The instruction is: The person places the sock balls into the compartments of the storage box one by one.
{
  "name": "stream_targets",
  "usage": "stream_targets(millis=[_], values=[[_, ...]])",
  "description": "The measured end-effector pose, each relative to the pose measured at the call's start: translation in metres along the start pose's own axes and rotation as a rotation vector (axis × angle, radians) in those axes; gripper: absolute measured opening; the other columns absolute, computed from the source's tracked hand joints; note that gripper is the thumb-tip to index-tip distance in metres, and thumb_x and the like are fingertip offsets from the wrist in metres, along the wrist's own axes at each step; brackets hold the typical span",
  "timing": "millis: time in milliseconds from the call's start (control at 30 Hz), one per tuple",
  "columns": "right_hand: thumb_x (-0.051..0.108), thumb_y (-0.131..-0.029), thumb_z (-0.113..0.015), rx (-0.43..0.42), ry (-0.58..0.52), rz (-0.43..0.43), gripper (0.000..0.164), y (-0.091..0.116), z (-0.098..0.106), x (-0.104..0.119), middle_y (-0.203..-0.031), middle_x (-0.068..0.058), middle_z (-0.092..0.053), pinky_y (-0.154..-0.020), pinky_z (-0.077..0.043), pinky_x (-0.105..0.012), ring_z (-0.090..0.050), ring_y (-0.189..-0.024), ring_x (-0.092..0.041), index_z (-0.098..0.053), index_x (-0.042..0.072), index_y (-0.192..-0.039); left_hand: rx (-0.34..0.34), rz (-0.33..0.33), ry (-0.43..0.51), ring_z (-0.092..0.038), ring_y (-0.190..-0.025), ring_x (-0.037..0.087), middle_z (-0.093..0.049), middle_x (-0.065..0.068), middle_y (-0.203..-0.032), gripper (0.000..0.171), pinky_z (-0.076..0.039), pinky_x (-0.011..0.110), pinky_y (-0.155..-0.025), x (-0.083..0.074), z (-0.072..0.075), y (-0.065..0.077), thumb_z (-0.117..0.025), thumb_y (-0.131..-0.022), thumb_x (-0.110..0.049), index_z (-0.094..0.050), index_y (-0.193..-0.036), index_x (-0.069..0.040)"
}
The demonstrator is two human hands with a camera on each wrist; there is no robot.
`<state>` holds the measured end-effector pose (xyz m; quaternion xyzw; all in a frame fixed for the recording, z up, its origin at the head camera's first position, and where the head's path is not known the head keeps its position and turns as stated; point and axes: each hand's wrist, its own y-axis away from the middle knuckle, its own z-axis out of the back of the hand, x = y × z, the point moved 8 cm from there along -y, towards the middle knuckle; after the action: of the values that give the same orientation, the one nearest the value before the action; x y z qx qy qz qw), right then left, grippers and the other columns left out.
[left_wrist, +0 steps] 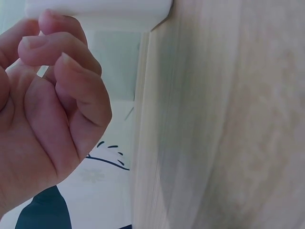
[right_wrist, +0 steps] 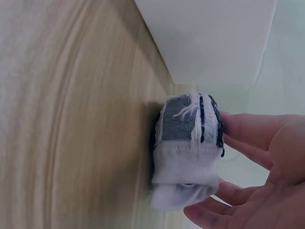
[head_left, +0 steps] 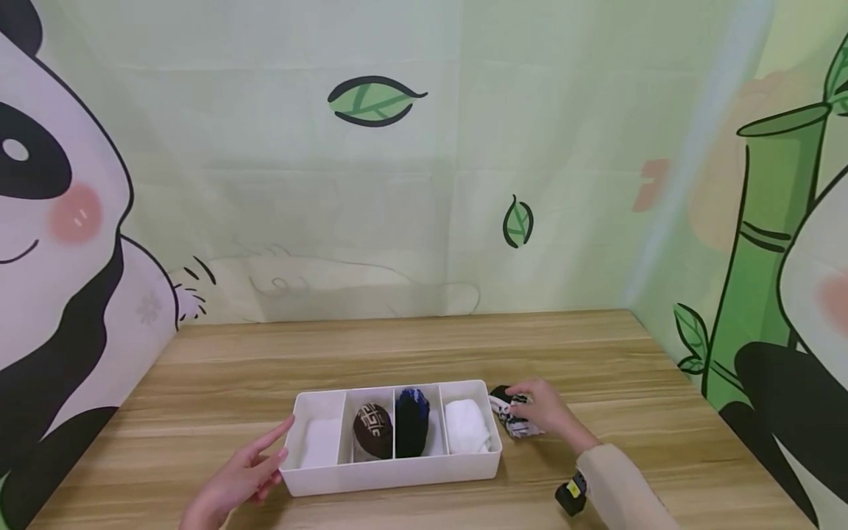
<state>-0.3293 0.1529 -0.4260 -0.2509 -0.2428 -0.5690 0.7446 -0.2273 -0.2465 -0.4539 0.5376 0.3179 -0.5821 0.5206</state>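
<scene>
A white divided box (head_left: pixel 391 477) stands on the table with four-sided compartments in a row. Its second compartment from the left holds a brown rolled sock (head_left: pixel 373 433) with a pale pattern, the third a black and blue one (head_left: pixel 412 423), and the rightmost a white one (head_left: pixel 467 425). At the box's left end my left hand (head_left: pixel 241 471) touches it with the index finger and thumb, the other fingers loosely bent. Just right of the box, my right hand (head_left: pixel 545 408) grips a rolled sock (right_wrist: pixel 186 143) in grey, white and black between thumb and fingers, low over the table.
The wooden table (head_left: pixel 397 353) reaches back to a cloth backdrop (head_left: pixel 298 221) printed with pandas, leaves and bamboo. A small black device with a yellow patch (head_left: pixel 573 492) sits at my right wrist. The leftmost compartment (head_left: pixel 320 442) shows its bare white floor.
</scene>
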Motion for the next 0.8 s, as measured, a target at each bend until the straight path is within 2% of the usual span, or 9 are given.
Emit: stream_targets(millis=[233, 400, 800], values=[[0.0, -0.074, -0.068, 0.057, 0.009, -0.021, 0.027, 0.0, -0.005, 0.001, -0.109, -0.024, -0.055, -0.088, -0.034, -0.052, -0.046, -0.106, -0.042, -0.065, -0.002, -0.1, 0.005, 0.011, -0.012, -0.038, -0.05, 0.01, -0.044, 0.002, -0.065, 0.057, -0.034, 0.022, -0.048, -0.001, -0.001, -0.001, -0.046, -0.094, -0.026, -0.016, -0.141, -0.011], [0.001, -0.075, -0.069, 0.08, 0.005, -0.049, 0.028, 0.0, -0.008, -0.002, -0.113, -0.024, -0.053, -0.088, -0.034, -0.052, -0.045, -0.107, -0.041, -0.064, 0.001, -0.103, 0.006, 0.008, -0.008, -0.038, -0.051, 0.01, -0.044, 0.002, -0.065, 0.057, -0.034, 0.022, -0.048, -0.001, -0.001, 0.0, -0.046, -0.094, -0.026, -0.017, -0.141, -0.012], [0.006, -0.073, -0.071, 0.116, -0.027, 0.007, 0.029, -0.001, -0.013, -0.003, -0.111, -0.022, -0.055, -0.086, -0.035, -0.054, -0.048, -0.104, -0.039, -0.063, 0.003, -0.101, 0.004, 0.02, -0.014, -0.038, -0.051, 0.011, -0.044, 0.002, -0.065, 0.06, -0.034, 0.022, -0.048, 0.001, 0.001, -0.002, -0.047, -0.093, -0.03, -0.016, -0.142, -0.012]])
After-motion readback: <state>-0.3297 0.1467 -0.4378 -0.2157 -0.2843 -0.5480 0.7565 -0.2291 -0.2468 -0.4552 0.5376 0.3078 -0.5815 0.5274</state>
